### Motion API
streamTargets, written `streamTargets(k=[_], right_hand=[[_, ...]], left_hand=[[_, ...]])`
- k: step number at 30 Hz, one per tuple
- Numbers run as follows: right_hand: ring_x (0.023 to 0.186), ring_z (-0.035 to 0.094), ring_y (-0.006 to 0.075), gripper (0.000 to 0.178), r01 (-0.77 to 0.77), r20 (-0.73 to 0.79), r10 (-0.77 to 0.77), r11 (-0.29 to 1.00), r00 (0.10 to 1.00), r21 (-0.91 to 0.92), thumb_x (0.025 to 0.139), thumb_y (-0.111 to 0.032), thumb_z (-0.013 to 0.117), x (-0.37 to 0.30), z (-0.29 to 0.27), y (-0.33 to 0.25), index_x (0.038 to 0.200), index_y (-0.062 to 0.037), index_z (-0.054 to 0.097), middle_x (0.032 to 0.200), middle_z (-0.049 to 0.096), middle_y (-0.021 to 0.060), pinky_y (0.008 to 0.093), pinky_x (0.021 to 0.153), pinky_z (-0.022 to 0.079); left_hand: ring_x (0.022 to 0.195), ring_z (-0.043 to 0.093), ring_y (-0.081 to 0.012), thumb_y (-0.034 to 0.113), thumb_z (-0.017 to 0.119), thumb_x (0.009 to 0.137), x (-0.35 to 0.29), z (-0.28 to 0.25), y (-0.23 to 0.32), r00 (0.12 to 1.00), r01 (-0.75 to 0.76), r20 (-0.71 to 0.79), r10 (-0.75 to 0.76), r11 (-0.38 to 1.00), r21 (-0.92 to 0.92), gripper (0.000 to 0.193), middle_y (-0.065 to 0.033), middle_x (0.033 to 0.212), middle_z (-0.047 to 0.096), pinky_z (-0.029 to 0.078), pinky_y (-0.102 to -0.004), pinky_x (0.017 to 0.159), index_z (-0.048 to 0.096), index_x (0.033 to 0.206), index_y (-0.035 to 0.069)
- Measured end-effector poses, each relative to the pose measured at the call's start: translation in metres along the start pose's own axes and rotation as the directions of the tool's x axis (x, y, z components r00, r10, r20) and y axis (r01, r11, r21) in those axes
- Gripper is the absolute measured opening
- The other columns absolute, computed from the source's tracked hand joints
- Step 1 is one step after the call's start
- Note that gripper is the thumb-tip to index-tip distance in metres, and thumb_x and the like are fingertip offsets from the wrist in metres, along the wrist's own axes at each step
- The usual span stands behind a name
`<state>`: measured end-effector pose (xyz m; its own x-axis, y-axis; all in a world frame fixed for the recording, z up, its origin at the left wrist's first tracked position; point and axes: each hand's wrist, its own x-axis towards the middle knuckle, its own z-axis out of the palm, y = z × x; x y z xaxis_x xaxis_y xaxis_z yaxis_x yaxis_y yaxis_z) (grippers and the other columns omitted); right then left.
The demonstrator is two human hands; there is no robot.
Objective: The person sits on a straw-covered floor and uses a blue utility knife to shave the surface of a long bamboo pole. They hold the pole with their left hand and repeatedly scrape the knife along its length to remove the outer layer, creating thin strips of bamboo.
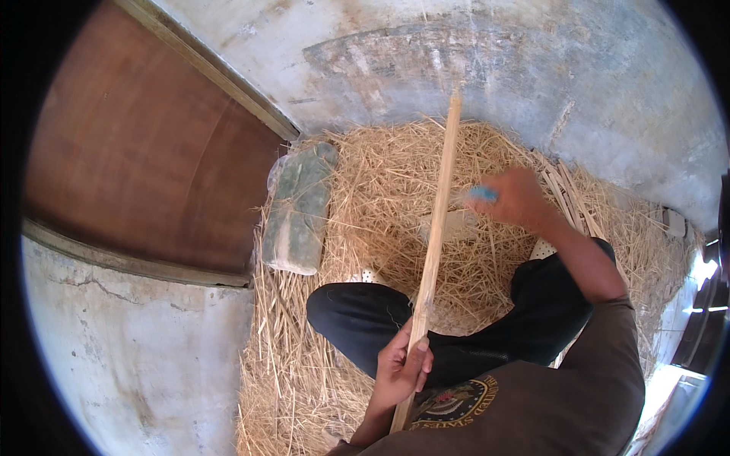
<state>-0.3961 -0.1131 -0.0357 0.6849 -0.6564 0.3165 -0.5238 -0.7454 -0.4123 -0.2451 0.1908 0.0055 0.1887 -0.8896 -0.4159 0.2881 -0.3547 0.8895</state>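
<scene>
On the head view, I see the left hand (403,366) wrapped snugly round the lower part of a wooden stick (436,243) slanting up mid-frame, likely to steady it. Right of centre, the blurred right hand (518,201) curls its fingers closed round a blue handle (484,194), seemingly for control just beside the stick.

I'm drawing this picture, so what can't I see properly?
Head view:
- Blue thing in the right hand: blurred and mostly covered by the fingers; I can't tell what it is.
- Wooden strip: lower end hidden by the brown shirt.
- Brown panel: left side cut off by the picture's round edge.
</scene>
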Motion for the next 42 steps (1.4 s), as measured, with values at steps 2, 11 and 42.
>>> streamTargets(k=[2,11,42], right_hand=[[0.04,0.05,0.0232,0.061,0.142,0.052,-0.146,0.988,0.988,0.062,0.076,-0.069,0.063,-0.013,0.006,-0.035,0.059,-0.0107,0.058,0.044,0.046,0.0049,0.0368,0.042,0.038],[0.038,0.049,0.0228,0.064,0.261,-0.154,-0.263,0.965,0.952,-0.032,0.072,-0.072,0.064,0.001,0.023,-0.026,0.054,-0.0115,0.055,0.044,0.046,0.0041,0.0354,0.039,0.036],[0.097,0.065,0.036,0.09,-0.752,-0.156,0.737,0.635,0.658,-0.175,0.085,-0.08,0.031,0.027,-0.038,0.205,0.099,0.0004,0.069,0.099,0.068,0.021,0.0473,0.085,0.049]], left_hand=[[0.045,0.039,-0.0032,0.011,0.044,0.102,0.002,0.003,0.006,1.0,-0.021,0.007,0.02,1.0,0.024,0.049,0.0004,0.066,0.049,0.034,-0.0171,0.039,0.029,0.149,0.007],[0.042,0.039,-0.0042,0.012,0.044,0.102,0.01,0.009,0.012,0.997,-0.082,0.001,0.082,0.996,0.044,0.046,-0.0001,0.062,0.047,0.032,-0.0177,0.038,0.031,0.145,0.002],[0.042,0.042,-0.0039,0.016,0.046,0.101,-0.011,-0.014,-0.004,0.993,0.076,-0.097,-0.067,0.993,0.087,0.043,0.0,0.061,0.05,0.033,-0.0178,0.038,0.038,0.14,0.002]])
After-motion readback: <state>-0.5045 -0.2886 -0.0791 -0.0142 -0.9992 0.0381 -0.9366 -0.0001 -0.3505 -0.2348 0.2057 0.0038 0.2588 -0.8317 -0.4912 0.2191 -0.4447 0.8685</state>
